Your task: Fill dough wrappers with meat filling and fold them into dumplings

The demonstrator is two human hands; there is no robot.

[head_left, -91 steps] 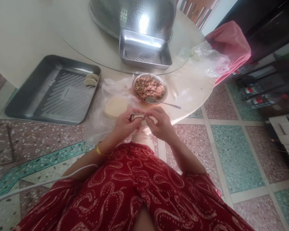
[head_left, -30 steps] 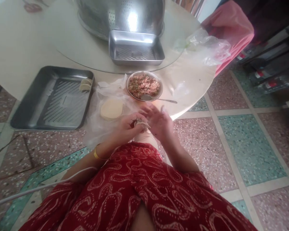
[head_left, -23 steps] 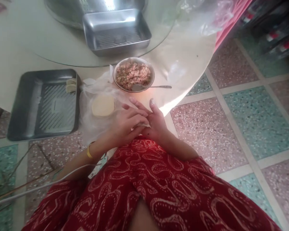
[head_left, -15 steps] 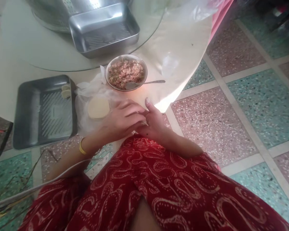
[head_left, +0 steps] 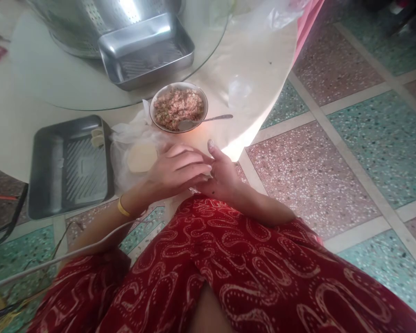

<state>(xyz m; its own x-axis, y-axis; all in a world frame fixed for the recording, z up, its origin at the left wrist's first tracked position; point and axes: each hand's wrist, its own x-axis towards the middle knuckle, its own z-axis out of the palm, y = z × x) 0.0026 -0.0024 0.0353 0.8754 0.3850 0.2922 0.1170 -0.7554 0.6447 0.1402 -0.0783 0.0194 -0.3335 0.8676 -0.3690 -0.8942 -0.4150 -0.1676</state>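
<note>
My left hand lies palm-down over my right hand, just off the table's near edge and above my lap. The two hands press a folded dumpling between them; it is almost wholly hidden. Close behind my left hand a stack of round dough wrappers rests on clear plastic. A bowl of minced filling stands beyond the hands, a metal spoon leaning in it.
A dark metal tray at the left overhangs the table edge, with two finished dumplings in its far corner. A smaller steel tray and a big colander sit on the glass turntable. Terrazzo floor lies to the right.
Earlier my fingertips pinched the dumpling's seam. My left hand has since come over my right, pressing the dumpling flat between the palms. The view has swung left and down.
</note>
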